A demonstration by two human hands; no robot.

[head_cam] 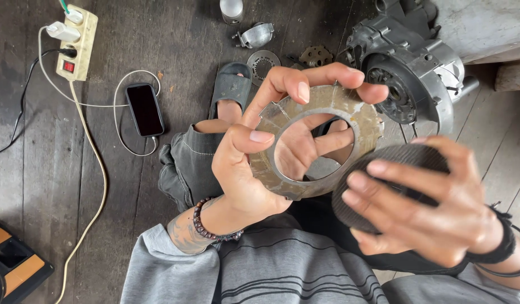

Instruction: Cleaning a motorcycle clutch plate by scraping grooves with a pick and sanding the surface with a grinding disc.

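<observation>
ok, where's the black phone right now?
In the head view the black phone lies screen-up on the dark wooden floor, upper left, beside the cream power strip and left of the sandalled foot.

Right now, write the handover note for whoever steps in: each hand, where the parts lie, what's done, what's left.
Left hand: holds up a flat metal ring plate, thumb on its near face, fingers through and behind the hole.
Right hand: grips a dark round abrasive pad at the plate's lower right edge.
Engine casing sits on the wooden floor ahead; a toothed ring and small sprocket lie beside it.
Done: plate is out and in hand. Left: the plate's face looks dull and stained; rubbing seems unfinished.
</observation>
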